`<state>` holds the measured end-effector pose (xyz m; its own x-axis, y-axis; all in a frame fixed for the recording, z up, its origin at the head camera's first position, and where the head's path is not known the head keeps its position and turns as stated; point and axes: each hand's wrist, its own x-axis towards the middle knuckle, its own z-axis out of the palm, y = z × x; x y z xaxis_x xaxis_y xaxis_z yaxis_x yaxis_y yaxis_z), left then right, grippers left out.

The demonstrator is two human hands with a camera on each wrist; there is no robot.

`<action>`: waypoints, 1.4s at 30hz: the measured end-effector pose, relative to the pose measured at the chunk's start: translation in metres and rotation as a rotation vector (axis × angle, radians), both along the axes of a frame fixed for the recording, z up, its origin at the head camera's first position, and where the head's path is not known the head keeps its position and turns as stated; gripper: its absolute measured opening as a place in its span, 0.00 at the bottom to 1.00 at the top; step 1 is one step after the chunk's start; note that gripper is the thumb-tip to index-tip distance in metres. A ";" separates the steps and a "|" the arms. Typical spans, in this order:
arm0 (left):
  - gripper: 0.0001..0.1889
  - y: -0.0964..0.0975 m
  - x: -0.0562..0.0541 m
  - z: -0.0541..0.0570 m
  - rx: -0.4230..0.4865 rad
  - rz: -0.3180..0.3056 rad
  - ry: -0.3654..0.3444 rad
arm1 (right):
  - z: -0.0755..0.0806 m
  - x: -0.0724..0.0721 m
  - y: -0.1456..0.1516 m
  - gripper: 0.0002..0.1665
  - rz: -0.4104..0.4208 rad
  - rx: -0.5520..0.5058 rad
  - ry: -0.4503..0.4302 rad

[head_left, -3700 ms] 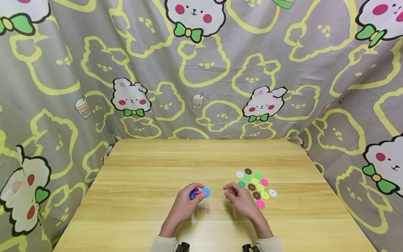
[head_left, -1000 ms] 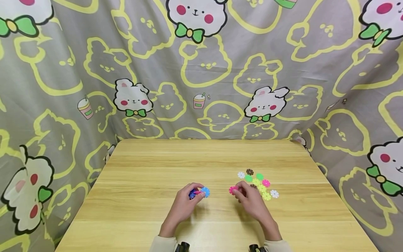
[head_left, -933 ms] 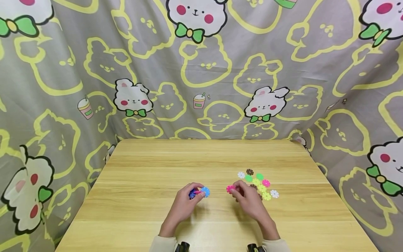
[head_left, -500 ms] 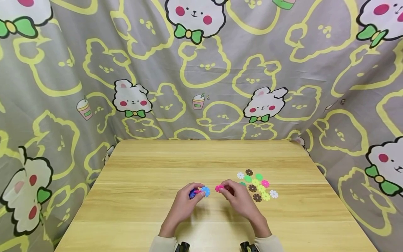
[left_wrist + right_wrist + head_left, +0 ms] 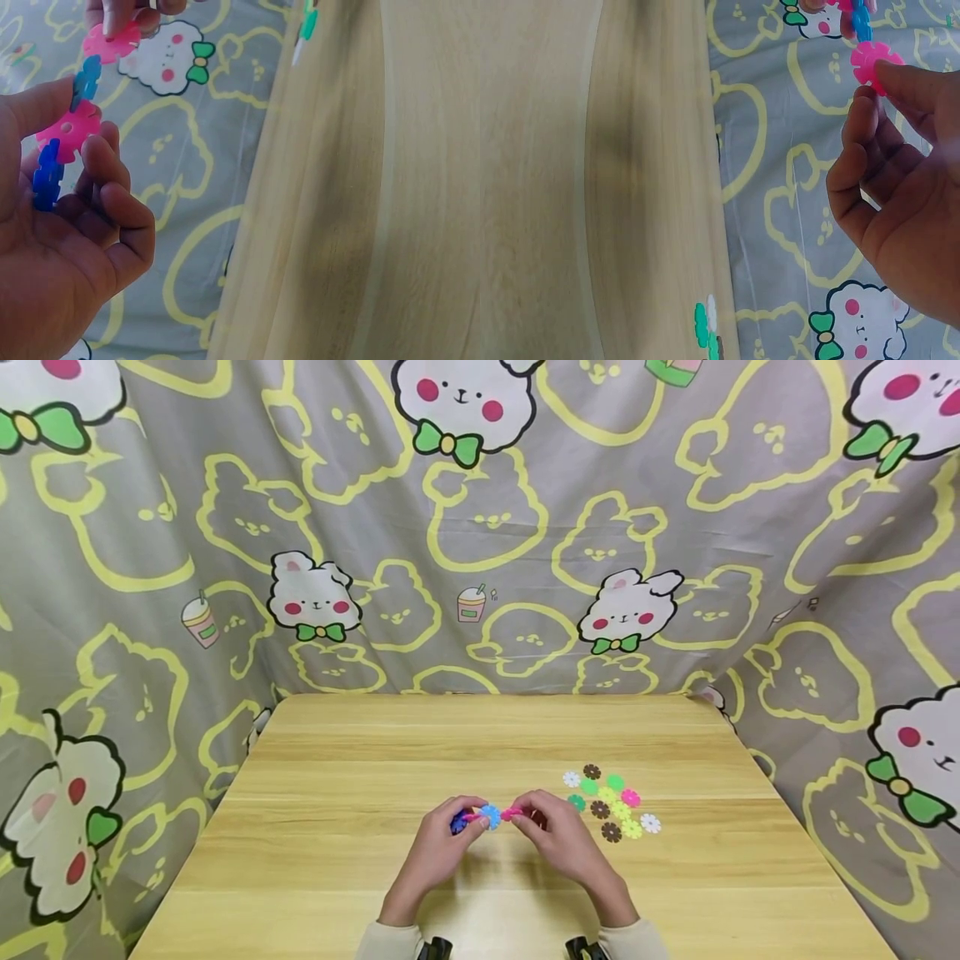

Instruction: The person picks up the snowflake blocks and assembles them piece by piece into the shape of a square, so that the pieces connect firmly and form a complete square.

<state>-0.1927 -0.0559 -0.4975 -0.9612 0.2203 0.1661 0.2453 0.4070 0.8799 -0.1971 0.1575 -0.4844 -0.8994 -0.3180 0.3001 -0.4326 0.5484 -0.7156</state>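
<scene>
In the head view my left hand (image 5: 444, 837) holds a short chain of notched plastic snowflake discs above the table. The left wrist view shows its dark blue disc (image 5: 47, 176), pink disc (image 5: 71, 133) and light blue disc (image 5: 88, 77) slotted together, with thumb and fingers on them. My right hand (image 5: 561, 833) pinches another pink snowflake disc (image 5: 871, 64) between thumb and forefinger. Its edge meets the rim of the light blue disc; how deep the slots sit in each other I cannot tell.
Loose snowflake discs lie flat to the right of my right hand, among them a brown disc (image 5: 612, 832), a yellow disc (image 5: 632, 830), a white disc (image 5: 651, 823) and a pink disc (image 5: 631, 797). The wooden table (image 5: 337, 760) ends at a patterned curtain (image 5: 480, 527).
My right hand picked up a pink disc from the loose ones and carried it left until it met the light blue disc. My left hand has stayed about still with its chain.
</scene>
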 end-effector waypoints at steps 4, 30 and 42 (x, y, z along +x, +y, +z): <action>0.15 0.000 0.001 -0.001 0.003 -0.005 -0.005 | 0.000 0.001 -0.001 0.05 0.012 0.001 0.004; 0.13 0.004 0.001 -0.001 0.022 -0.022 -0.034 | -0.014 0.000 -0.009 0.06 -0.027 -0.100 0.278; 0.12 0.004 -0.001 -0.002 0.038 -0.012 -0.049 | -0.018 0.000 -0.015 0.06 -0.056 -0.121 0.317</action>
<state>-0.1933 -0.0516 -0.4998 -0.9656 0.2265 0.1274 0.2064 0.3705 0.9056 -0.1973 0.1424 -0.5019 -0.7705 -0.2154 0.6000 -0.6154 0.4971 -0.6117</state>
